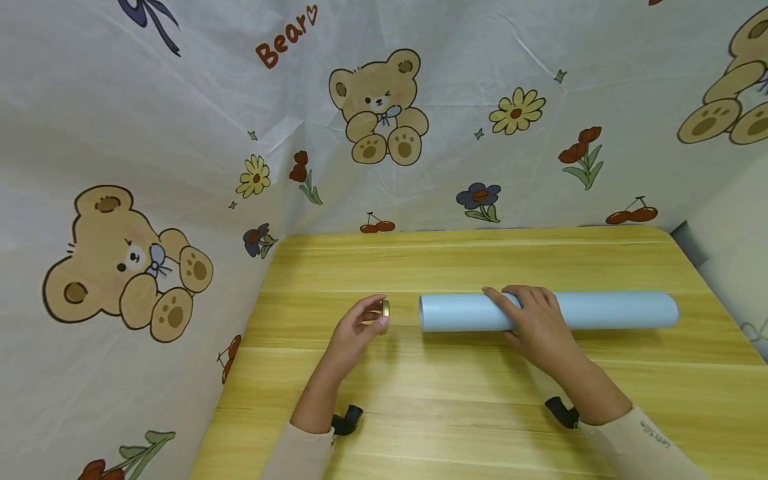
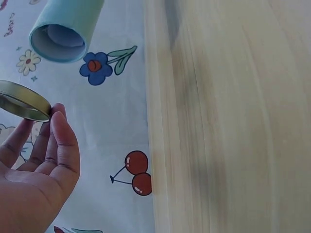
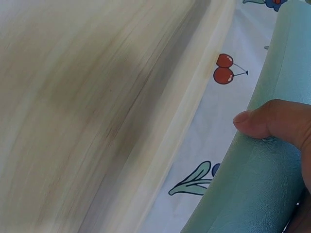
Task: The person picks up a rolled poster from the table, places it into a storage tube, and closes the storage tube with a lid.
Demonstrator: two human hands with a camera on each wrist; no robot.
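Observation:
My left hand pinches a narrow, shiny gold ring that looks like a small roll of tape, held on edge between thumb and fingers. In the left wrist view the ring rests on the fingertips. My right hand grips a light blue rolled-up mat near its middle, with the thumb underneath. The mat lies sideways above the table, its shadow below, and its open left end faces the ring across a gap. Up close, the mat shows a leathery texture under my right thumb.
A wood-grain table spreads under both hands. White cloth printed with bears and flowers hangs behind it and along the left. Black camera mounts stick out at both wrists, beside beige sleeves.

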